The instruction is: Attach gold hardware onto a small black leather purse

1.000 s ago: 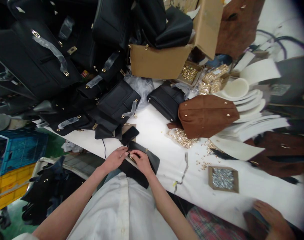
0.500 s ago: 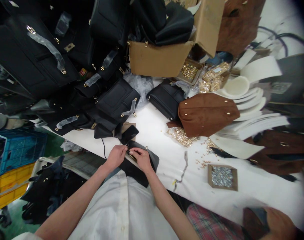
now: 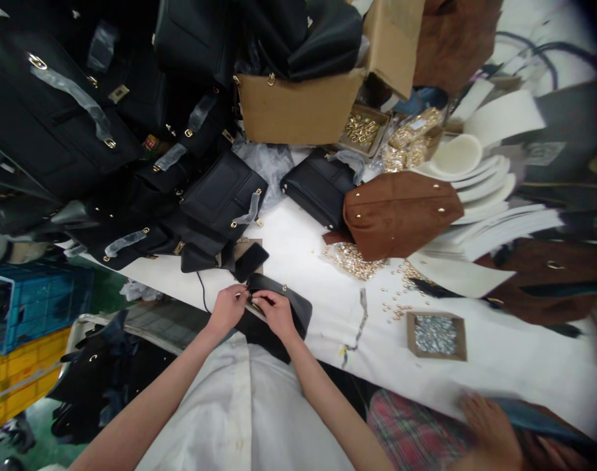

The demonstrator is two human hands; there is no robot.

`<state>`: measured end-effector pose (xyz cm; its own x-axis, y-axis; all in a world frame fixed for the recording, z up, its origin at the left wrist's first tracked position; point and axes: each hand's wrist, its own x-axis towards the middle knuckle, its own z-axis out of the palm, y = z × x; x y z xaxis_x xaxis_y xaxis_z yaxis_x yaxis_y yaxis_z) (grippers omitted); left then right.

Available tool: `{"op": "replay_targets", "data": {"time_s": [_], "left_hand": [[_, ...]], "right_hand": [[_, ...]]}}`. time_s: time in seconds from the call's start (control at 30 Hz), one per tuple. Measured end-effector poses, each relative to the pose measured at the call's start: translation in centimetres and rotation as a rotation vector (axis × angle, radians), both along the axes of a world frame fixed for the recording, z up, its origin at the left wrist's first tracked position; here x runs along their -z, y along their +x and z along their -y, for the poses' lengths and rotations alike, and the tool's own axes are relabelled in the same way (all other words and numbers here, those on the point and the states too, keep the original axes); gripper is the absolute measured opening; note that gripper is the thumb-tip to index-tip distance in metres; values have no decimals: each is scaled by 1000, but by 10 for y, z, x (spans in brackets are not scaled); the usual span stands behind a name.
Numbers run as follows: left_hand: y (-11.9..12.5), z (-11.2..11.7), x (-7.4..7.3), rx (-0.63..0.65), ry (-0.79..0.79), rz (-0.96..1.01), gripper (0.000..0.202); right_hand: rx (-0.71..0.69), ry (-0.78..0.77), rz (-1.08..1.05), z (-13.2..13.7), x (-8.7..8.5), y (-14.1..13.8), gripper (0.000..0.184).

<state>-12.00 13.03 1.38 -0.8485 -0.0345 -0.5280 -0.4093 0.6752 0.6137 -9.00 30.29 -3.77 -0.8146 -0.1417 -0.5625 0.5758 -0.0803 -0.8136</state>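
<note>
My left hand (image 3: 226, 307) and my right hand (image 3: 275, 313) meet at the near edge of the white table (image 3: 308, 255), both pinched on a small gold fitting on a black leather flap (image 3: 289, 304). The flap lies flat under my fingers and hangs over the table edge toward my white shirt. A black phone (image 3: 249, 260) rests on a small cardboard piece just beyond my hands, with a thin cable running from it.
A heap of black handbags (image 3: 131, 163) fills the far left. A cardboard box (image 3: 298, 108), a brown suede bag (image 3: 401, 212), gold hardware (image 3: 352, 258), a small tray of silver studs (image 3: 436, 335) and white foam sheets (image 3: 480, 190) lie right. Another person's hand (image 3: 489, 428) works bottom right.
My hands stay on the flap's fitting with only slight finger shifts. The view has drifted a little. The other person's hand at bottom right has moved left.
</note>
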Motion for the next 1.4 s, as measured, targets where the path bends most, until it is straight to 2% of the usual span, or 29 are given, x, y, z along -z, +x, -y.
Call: {"op": "replay_targets", "data": {"time_s": [0.13,0.3,0.43,0.67,1.07,1.3,1.4], "left_hand": [[-3,11,2,-14,59,22,26],[7,25,22,-98,184,87,25],[14,27,30,-156,255,90,23],[20,25,28,-179,189,92,24],[26,25,27,-360,450,183,18],[24,22,29,-425,499,209,22],[26,22,31,-436,508,218,27]], "right_hand": [[22,-47,34,1,3,-3,24],[-14,-170,220,4,11,2,34],[-12,-170,259,7,16,6,34],[-107,-113,169,3,14,2,35],[-105,-166,187,7,14,11,33],[-175,-166,186,3,23,8,34],[-238,-159,106,0,30,7,30]]}}
